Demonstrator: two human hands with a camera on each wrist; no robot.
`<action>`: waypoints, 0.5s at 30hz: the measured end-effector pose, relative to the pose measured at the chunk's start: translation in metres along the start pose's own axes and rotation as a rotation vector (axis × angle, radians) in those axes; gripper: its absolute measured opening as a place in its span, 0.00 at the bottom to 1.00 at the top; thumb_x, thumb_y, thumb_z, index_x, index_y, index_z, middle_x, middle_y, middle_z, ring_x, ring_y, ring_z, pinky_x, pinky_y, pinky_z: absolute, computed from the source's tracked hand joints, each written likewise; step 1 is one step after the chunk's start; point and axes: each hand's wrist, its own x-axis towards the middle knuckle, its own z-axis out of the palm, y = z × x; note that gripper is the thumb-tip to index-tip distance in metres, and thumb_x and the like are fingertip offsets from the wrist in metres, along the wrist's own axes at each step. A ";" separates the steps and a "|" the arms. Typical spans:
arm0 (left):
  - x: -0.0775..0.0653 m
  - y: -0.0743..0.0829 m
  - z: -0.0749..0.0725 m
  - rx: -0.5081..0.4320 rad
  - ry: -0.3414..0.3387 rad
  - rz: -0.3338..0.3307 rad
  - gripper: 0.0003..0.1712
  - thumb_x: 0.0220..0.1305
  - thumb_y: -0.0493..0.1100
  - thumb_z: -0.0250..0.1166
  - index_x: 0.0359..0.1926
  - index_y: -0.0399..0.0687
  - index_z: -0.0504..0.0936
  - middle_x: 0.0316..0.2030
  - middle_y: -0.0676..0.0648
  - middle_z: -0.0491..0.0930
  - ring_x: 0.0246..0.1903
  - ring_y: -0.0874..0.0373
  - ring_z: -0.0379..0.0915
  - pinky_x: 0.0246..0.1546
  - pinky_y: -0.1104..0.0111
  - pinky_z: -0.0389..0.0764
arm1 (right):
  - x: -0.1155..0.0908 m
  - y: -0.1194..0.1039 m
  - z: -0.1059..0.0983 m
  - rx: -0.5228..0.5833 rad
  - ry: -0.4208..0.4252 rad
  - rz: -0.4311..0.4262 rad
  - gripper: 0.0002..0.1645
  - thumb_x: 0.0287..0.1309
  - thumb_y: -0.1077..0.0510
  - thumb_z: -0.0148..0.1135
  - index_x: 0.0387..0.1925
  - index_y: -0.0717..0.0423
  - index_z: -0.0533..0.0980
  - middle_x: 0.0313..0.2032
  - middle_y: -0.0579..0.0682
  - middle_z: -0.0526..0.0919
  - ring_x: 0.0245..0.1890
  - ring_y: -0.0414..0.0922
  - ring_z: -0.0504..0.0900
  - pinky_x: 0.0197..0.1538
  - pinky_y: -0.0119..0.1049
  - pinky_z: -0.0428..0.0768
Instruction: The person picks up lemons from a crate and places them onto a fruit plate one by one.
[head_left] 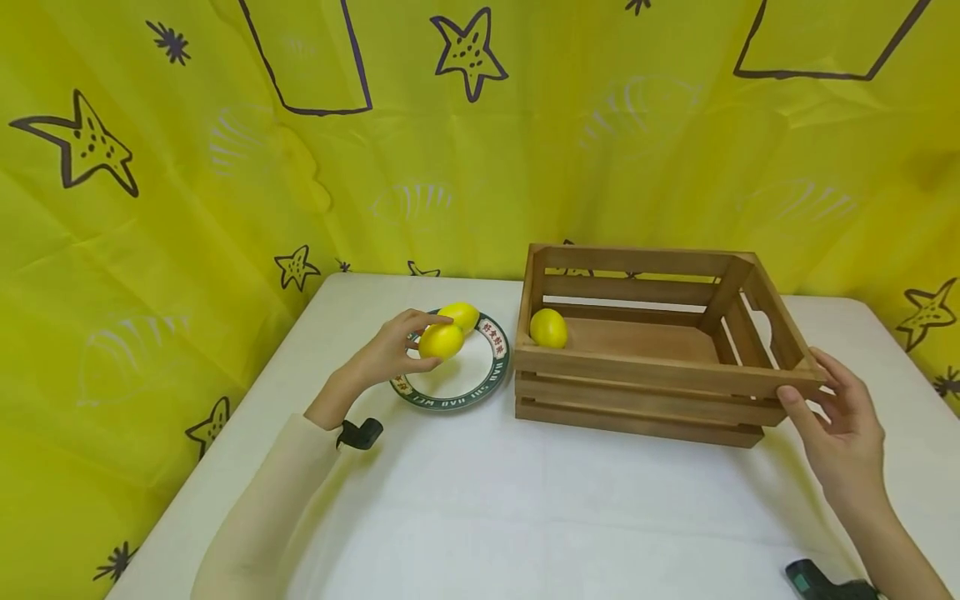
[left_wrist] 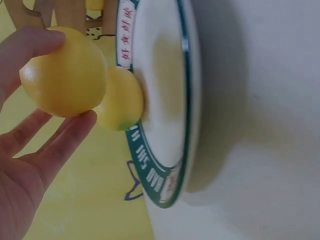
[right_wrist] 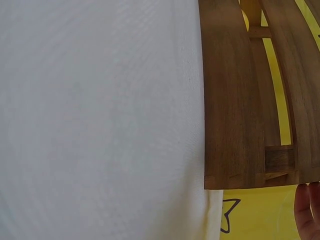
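Note:
My left hand (head_left: 384, 351) pinches a yellow lemon (head_left: 441, 342) between thumb and fingers, over a round white plate (head_left: 453, 379) with a green lettered rim. A second lemon (head_left: 461, 317) lies on the plate, partly hidden behind the held one; the left wrist view shows both the held lemon (left_wrist: 65, 75) and the lemon on the plate (left_wrist: 120, 100). Right of the plate stands a slatted wooden crate (head_left: 637, 367), and a lemon (head_left: 548, 328) sits inside its left end. My right hand (head_left: 847, 429) grips the crate's front right corner, thumb on the front slat.
A white cloth (head_left: 540, 517) covers the table. Behind it hangs a yellow curtain (head_left: 525, 167) with drawn starfish, close to the crate's back. Dark wrist devices show below the left hand and at the lower right.

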 end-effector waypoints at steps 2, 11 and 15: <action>-0.002 -0.003 0.002 0.010 0.000 -0.018 0.33 0.55 0.33 0.72 0.62 0.39 0.74 0.53 0.34 0.72 0.49 0.43 0.69 0.45 0.57 0.83 | -0.001 0.000 0.000 0.004 0.000 -0.001 0.37 0.60 0.78 0.54 0.68 0.54 0.67 0.55 0.42 0.71 0.50 0.31 0.76 0.47 0.13 0.72; -0.006 -0.015 0.007 0.090 0.036 -0.128 0.33 0.55 0.35 0.72 0.63 0.38 0.73 0.50 0.34 0.73 0.42 0.46 0.67 0.40 0.60 0.76 | -0.001 0.002 0.000 0.010 0.033 0.005 0.36 0.59 0.79 0.55 0.67 0.56 0.68 0.54 0.43 0.73 0.48 0.32 0.76 0.45 0.14 0.74; -0.007 -0.021 0.007 0.099 0.028 -0.181 0.34 0.56 0.36 0.72 0.64 0.39 0.73 0.51 0.33 0.73 0.42 0.45 0.69 0.42 0.59 0.77 | 0.000 0.002 0.000 -0.021 0.038 0.006 0.37 0.59 0.79 0.55 0.67 0.55 0.68 0.53 0.43 0.73 0.48 0.32 0.76 0.44 0.14 0.74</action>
